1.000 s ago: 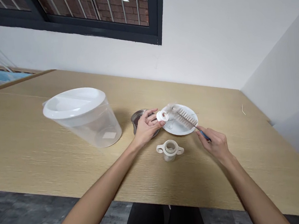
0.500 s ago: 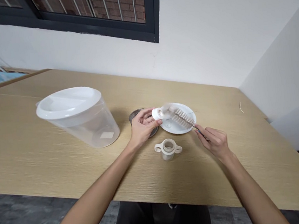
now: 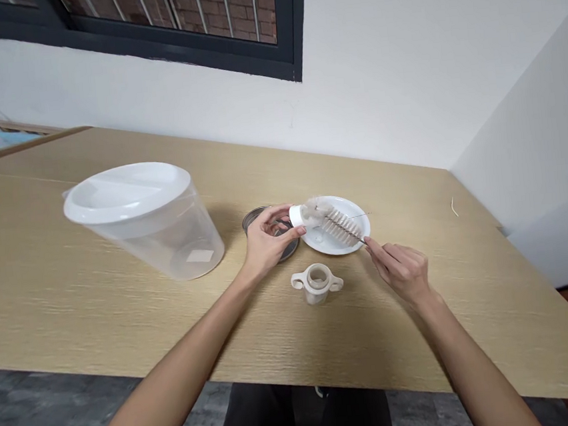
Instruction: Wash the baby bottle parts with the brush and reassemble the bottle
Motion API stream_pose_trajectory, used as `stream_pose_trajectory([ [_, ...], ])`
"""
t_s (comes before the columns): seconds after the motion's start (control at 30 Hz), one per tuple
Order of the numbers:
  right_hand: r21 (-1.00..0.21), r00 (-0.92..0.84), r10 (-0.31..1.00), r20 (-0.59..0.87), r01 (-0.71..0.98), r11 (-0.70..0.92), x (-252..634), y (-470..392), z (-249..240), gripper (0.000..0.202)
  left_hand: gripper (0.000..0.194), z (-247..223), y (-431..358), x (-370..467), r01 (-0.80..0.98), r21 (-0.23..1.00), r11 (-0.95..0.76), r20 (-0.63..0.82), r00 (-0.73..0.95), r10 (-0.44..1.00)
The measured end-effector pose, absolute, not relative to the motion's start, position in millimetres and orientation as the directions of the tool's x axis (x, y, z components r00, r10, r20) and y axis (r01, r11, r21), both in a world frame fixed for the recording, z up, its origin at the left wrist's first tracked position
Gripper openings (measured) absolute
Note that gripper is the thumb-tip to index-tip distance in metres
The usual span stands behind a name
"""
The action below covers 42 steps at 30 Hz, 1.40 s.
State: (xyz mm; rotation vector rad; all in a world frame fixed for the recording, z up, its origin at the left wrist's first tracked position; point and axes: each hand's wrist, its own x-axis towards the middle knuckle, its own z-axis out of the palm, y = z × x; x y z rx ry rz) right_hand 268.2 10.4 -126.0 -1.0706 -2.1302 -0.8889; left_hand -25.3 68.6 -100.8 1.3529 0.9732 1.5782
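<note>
My left hand [image 3: 265, 240] pinches a small white bottle cap [image 3: 296, 216] between thumb and fingers, its open side turned to the right. My right hand [image 3: 400, 267] grips the thin handle of a bottle brush [image 3: 341, 226] with white bristles. The brush's fluffy tip [image 3: 316, 206] is at the cap's opening; whether it is inside I cannot tell. Below both hands stands a small clear bottle [image 3: 315, 283] with a beige collar and two side handles. A white plate [image 3: 358, 244] lies behind the brush, and a round metal dish [image 3: 287, 250] is partly hidden by my left hand.
On the left of the wooden table [image 3: 256, 343] stands a large clear plastic pitcher [image 3: 186, 239] with a white lid. A thin pale strip [image 3: 453, 207] lies at the far right. A wall and a dark-framed window [image 3: 249, 55] rise behind the table.
The cap has turned, so its opening faces more to the right, toward the brush tip. Both hands keep their holds. The whole view has shifted slightly.
</note>
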Motion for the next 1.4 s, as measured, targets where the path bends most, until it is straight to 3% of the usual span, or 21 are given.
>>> stream_pose_trajectory([
  [0.13, 0.236, -0.446, 0.489, 0.75, 0.871, 0.432, 275.0, 13.6, -125.0, 0.029, 0.058, -104.4, 73.1, -27.9, -0.126, 0.921, -0.369, 0.36, -0.092, 0.928],
  [0.3, -0.014, -0.279, 0.526, 0.803, 0.874, 0.486, 271.0, 12.9, -123.7, 0.029, 0.056, -108.1, 76.4, -27.4, -0.18, 0.913, -0.367, 0.364, -0.048, 0.93],
  [0.53, -0.271, -0.117, 0.674, 0.729, 0.855, 0.442, 264.1, 12.2, -125.3, 0.032, 0.059, -104.2, 74.0, -25.5, -0.271, 0.904, -0.33, 0.351, 0.029, 0.936],
  [0.7, -0.383, -0.106, 0.728, 0.677, 0.794, 0.472, 265.0, 10.3, -118.9, 0.029, 0.055, -102.7, 72.6, -25.2, -0.268, 0.91, -0.317, 0.335, 0.021, 0.942],
  [0.83, -0.385, -0.13, 0.721, 0.68, 0.774, 0.502, 265.6, 10.0, -116.8, 0.029, 0.054, -102.2, 72.0, -25.3, -0.266, 0.916, -0.3, 0.315, 0.016, 0.949],
  [1.07, -0.257, -0.267, 0.682, 0.681, 0.785, 0.564, 264.2, 11.0, -121.6, 0.04, 0.057, -103.7, 73.3, -25.9, -0.263, 0.919, -0.293, 0.302, -0.005, 0.953],
  [1.27, -0.213, -0.403, 0.615, 0.678, 0.692, 0.689, 263.1, 12.3, -124.3, 0.049, 0.055, -104.8, 72.9, -26.7, -0.17, 0.922, -0.349, 0.356, 0.009, 0.935],
  [1.4, -0.166, -0.407, 0.602, 0.687, 0.719, 0.675, 270.8, 13.8, -123.3, 0.049, 0.054, -103.2, 72.0, -26.9, -0.134, 0.921, -0.365, 0.365, -0.031, 0.931],
])
